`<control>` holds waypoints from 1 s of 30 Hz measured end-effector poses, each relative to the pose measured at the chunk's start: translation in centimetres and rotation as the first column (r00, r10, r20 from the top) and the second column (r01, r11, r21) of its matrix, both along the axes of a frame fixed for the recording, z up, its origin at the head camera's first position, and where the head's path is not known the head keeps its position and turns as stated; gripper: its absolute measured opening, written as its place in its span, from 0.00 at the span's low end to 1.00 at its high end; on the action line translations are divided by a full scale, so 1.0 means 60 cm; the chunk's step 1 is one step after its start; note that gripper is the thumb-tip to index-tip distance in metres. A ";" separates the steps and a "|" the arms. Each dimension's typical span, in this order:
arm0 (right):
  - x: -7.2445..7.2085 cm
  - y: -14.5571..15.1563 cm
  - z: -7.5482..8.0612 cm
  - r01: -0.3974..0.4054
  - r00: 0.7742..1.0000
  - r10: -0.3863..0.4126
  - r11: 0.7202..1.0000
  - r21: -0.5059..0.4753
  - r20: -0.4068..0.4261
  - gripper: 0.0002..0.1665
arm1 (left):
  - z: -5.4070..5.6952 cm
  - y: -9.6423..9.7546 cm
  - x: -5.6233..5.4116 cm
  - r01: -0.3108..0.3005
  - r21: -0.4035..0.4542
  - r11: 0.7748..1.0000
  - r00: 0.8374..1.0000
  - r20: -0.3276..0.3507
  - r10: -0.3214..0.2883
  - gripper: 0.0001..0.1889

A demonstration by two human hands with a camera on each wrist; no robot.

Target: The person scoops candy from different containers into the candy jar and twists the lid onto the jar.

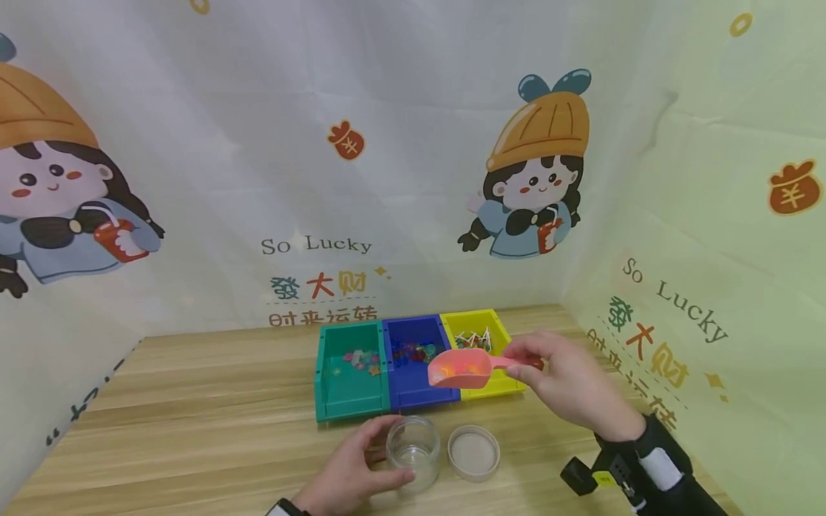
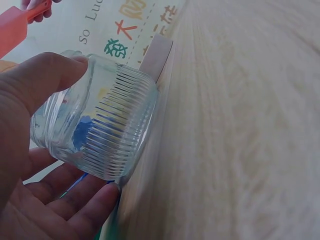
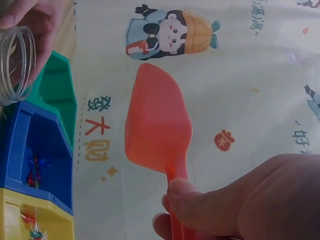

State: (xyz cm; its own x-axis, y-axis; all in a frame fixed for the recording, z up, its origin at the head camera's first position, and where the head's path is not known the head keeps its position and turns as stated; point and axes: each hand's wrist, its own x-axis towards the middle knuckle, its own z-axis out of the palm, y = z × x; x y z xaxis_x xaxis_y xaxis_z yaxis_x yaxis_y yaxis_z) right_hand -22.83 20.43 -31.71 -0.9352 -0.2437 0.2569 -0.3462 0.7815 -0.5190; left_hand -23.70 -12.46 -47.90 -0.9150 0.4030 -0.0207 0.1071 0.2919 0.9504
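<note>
My right hand (image 1: 571, 380) grips the handle of a coral-pink scoop (image 1: 454, 369), held up in front of the blue and yellow bins. Orange-yellow patches show inside its bowl in the head view; in the right wrist view the scoop (image 3: 157, 117) shows its outer side. Below, on the wooden table, my left hand (image 1: 361, 462) holds a clear glass jar (image 1: 413, 455), its thumb at the near side and its fingers around the far side. The ribbed lower wall of the jar (image 2: 117, 125) shows in the left wrist view, and its mouth is uncovered.
A round lid (image 1: 474, 453) lies right of the jar. Behind stand three joined bins: a green bin (image 1: 351, 390) with pastel pieces, a blue bin (image 1: 419, 390) with dark blue, red and green pieces, and a yellow bin (image 1: 500, 387) with white-stemmed pieces. A printed curtain (image 1: 413, 186) surrounds the table.
</note>
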 end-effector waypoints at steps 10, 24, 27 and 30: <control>-0.002 -0.008 -0.007 -0.055 0.998 0.056 0.997 0.055 -0.001 0.06 | 0.002 0.000 0.001 -0.002 0.004 1.000 1.000 0.005 0.002 0.41; -0.001 -0.031 -0.018 -0.076 0.995 0.085 0.985 0.156 -0.048 0.06 | 0.003 0.002 0.005 0.016 0.038 0.999 1.000 -0.014 -0.016 0.41; 0.001 -0.035 -0.019 -0.062 0.994 0.078 0.981 0.185 -0.078 0.06 | 0.003 0.002 0.005 0.004 0.023 1.000 1.000 -0.002 -0.004 0.41; 0.002 -0.041 -0.020 -0.070 0.988 0.099 0.973 0.221 -0.122 0.06 | 0.003 0.001 0.004 -0.006 0.012 1.000 1.000 0.006 0.006 0.41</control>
State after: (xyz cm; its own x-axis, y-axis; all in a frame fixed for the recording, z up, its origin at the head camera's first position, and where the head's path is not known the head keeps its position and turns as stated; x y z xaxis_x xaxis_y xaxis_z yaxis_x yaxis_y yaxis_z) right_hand -22.68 17.97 -32.92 -0.8706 -0.3832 0.3086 -0.4693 0.8349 -0.2875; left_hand -23.47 -12.37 -47.73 -0.9171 0.3982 -0.0218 0.0995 0.2814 0.9544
